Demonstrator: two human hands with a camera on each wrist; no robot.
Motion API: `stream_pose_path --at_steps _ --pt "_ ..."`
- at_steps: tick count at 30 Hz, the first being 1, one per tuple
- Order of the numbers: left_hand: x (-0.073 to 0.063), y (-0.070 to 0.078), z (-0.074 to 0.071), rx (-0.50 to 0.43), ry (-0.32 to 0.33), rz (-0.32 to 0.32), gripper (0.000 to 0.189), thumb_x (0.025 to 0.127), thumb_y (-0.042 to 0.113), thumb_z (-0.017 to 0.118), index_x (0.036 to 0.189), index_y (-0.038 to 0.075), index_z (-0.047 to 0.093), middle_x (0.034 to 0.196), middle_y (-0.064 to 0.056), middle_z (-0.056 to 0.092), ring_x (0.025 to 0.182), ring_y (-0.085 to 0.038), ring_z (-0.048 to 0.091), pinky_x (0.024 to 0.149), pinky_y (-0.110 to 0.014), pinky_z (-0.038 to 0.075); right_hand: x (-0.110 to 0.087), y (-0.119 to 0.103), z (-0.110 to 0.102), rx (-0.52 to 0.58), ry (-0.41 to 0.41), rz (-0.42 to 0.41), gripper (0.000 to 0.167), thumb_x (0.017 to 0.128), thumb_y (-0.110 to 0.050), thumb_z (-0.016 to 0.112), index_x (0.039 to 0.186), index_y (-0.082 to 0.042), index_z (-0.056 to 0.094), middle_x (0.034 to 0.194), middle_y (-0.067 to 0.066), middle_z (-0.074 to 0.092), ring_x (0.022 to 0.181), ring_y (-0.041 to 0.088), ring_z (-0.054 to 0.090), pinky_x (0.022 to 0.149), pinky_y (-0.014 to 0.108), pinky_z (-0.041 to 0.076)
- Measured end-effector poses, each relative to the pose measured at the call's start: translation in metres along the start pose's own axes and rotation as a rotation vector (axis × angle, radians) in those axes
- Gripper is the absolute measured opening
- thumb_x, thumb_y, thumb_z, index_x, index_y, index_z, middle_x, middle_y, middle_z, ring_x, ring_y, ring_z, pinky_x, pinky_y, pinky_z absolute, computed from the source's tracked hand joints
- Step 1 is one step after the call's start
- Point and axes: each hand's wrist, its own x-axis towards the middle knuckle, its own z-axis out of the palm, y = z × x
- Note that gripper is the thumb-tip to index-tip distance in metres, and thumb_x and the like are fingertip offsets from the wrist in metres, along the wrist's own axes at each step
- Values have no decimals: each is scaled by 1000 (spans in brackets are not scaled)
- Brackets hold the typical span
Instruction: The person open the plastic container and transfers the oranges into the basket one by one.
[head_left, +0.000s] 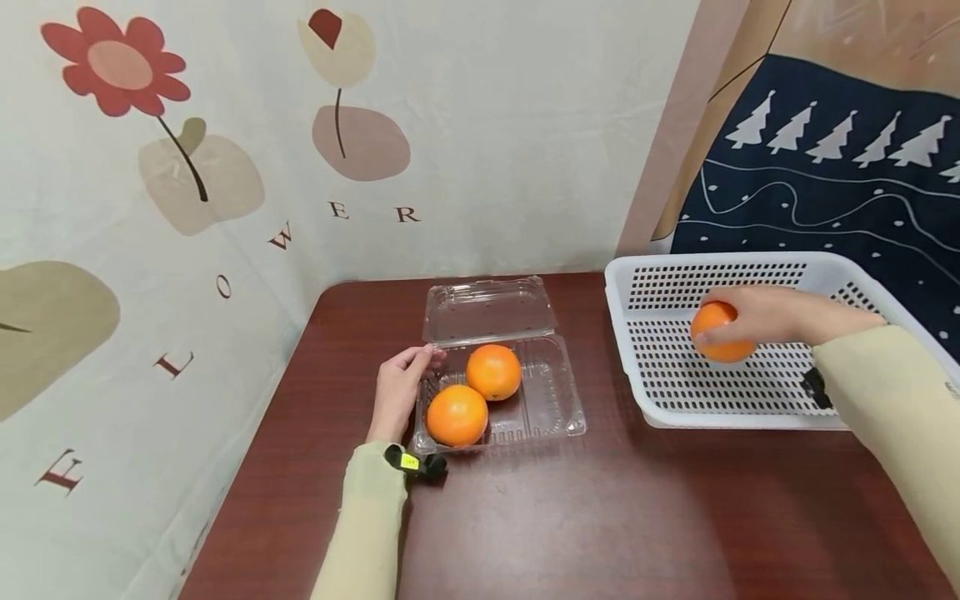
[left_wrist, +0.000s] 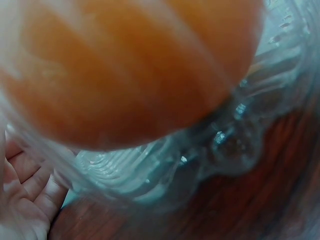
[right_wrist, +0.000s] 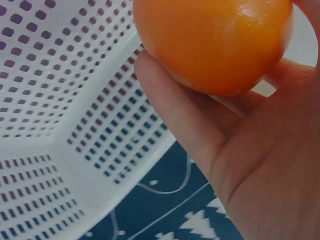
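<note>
In the head view my right hand (head_left: 772, 315) grips an orange (head_left: 722, 333) over the white perforated basket (head_left: 630, 367). The right wrist view has the thumb along one side of that orange (right_wrist: 215, 45) and fingers behind it. At the left my left hand (head_left: 400, 392) holds the edge of a clear plastic clamshell box (head_left: 551, 392), near its hinge. Two more oranges sit touching in the box's left half, one orange (head_left: 457, 415) nearer and another orange (head_left: 494, 372) behind. Through the box wall, the left wrist view has one orange (left_wrist: 135, 70) close up, blurred.
The box's lid (head_left: 487, 310) lies folded back on the dark red-brown table (head_left: 585, 517). A pale flower-printed cloth (head_left: 510, 167) hangs behind the table. Navy fabric with white trees (head_left: 817, 192) is behind the basket at the right.
</note>
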Motion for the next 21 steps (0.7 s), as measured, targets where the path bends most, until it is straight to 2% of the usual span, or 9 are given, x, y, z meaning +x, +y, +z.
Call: stream_pose_path --at_steps 8,15,21 --pt "1 0 1 -14 -3 15 36 83 45 57 92 12 69 89 -3 67 81 -16 61 72 -29 49 7 16 -3 154 -54 63 71 76 -57 58 117 0 47 94 11 54 74 22 50 57 31 48" --pt "2 2 2 -17 -7 15 34 85 41 56 93 11 69 90 -4 67 82 -18 61 72 -28 49 7 27 -11 214 -132 107 69 79 -55 55 119 0 44 96 14 50 78 24 49 57 34 50" --pt "1 3 2 -16 -11 -1 38 84 45 56 93 11 69 91 -4 67 83 -17 61 74 -28 48 8 38 -8 313 -178 115 63 83 -51 52 121 -3 42 103 16 48 82 26 50 58 36 51"
